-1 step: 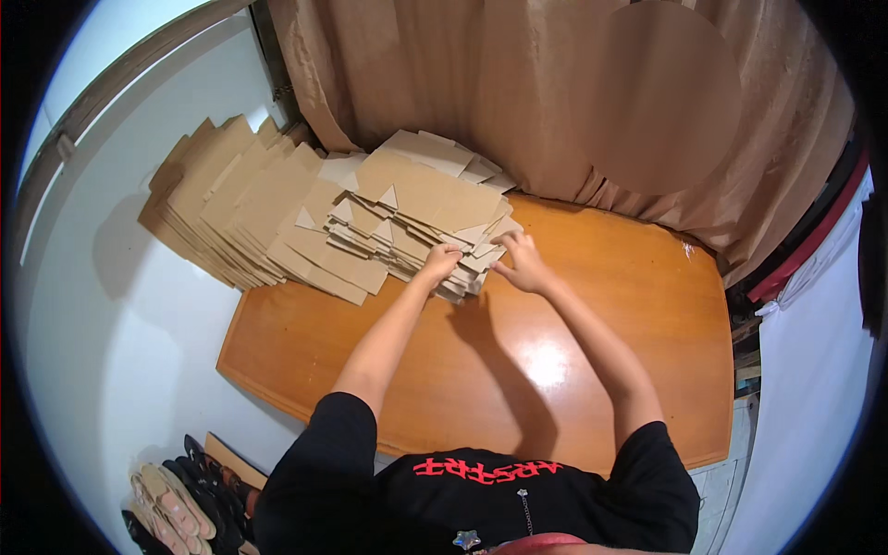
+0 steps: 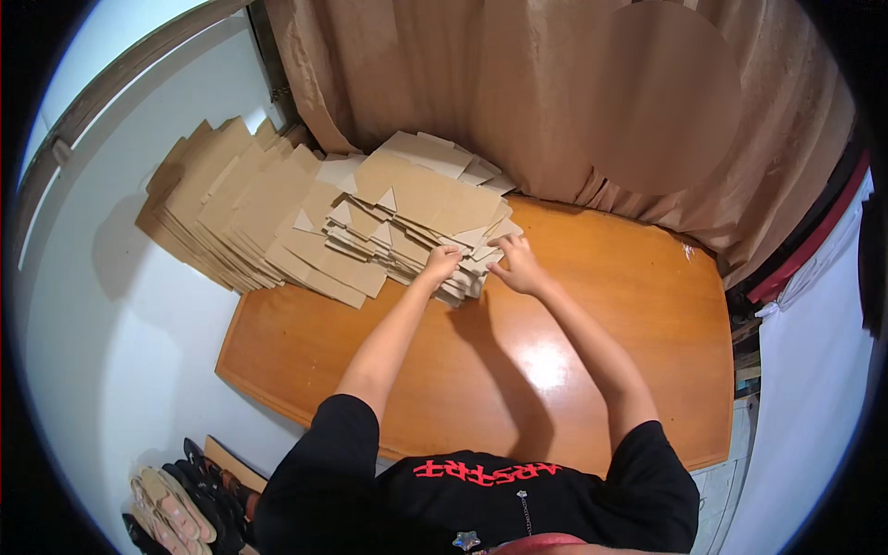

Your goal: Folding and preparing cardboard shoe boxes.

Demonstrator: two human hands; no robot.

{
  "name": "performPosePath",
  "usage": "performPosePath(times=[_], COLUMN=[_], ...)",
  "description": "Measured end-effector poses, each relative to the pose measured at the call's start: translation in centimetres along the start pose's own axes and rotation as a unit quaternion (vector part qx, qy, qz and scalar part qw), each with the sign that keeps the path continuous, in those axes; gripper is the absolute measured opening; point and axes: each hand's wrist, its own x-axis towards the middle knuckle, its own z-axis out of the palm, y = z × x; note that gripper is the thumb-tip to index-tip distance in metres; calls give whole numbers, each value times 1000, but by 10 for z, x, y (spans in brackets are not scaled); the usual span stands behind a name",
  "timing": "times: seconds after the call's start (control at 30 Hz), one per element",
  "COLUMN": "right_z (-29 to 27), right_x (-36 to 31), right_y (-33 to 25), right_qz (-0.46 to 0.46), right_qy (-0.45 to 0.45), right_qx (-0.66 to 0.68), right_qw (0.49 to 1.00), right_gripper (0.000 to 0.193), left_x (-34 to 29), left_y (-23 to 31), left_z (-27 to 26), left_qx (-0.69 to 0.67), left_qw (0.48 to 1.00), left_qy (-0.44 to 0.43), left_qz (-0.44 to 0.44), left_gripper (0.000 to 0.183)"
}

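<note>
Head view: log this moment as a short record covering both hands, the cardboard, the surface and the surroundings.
Left hand: fingers curled at the near edge of the cardboard stack; whether it grips a sheet is unclear
Right hand: at the stack's right end, thumb and fingers apart
Stack: flat, cut cardboard pieces, unevenly piled
Second group: overlapping cardboard row, left of the stack, near the wall
Surface: glossy orange-brown wooden table
Behind: brown curtain
Lower left: several shoes, beige and dark
</note>
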Motion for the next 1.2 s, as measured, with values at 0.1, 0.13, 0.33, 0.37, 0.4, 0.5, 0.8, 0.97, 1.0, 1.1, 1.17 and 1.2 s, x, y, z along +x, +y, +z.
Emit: performPosePath(times=[0.1,0.13,0.33,0.37,0.4,0.5,0.8,0.97,1.0,1.1,1.17,1.2], right_z=[42,51,85,89,92,97,71,58,57,58,58,59], right_x=[25,33,61,64,67,70,42,-11,-24,-54,-66,-70], right_y=[23,25,34,36,41,60,5,-32,-36,-63,-73,-79], right_qz=[41,51,33,31,-7,-86,-228,-201,-196,-174,-159,-94], right_qy=[18,34,88,86,97,133,255,287,264,250,218,225], right_qx=[1,-3,-143,-140,-206,-285,-182,-88,-76,-12,9,92], right_qw=[999,998,985,986,974,945,922,932,941,952,963,966], right_gripper=[40,38,25,25,20,12,9,14,13,10,15,23], left_x=[11,14,17,18,18,16,-16,-77,-94,-112,-121,-127], left_y=[2,1,-2,-2,-2,-2,11,26,31,6,-2,-7], left_z=[6,6,10,10,10,10,3,4,7,5,5,5], left_qx=[-29,-30,-109,-109,-113,-112,-203,-412,-420,-367,-398,-367], left_qw=[999,999,991,991,990,991,977,911,906,929,914,925], left_qy=[1,3,49,52,51,39,71,-22,-52,-20,-44,-57], left_qz=[-36,-36,-59,-61,-60,-60,-17,-1,23,46,67,84], left_gripper=[36,36,29,29,29,27,21,31,38,39,36,32])
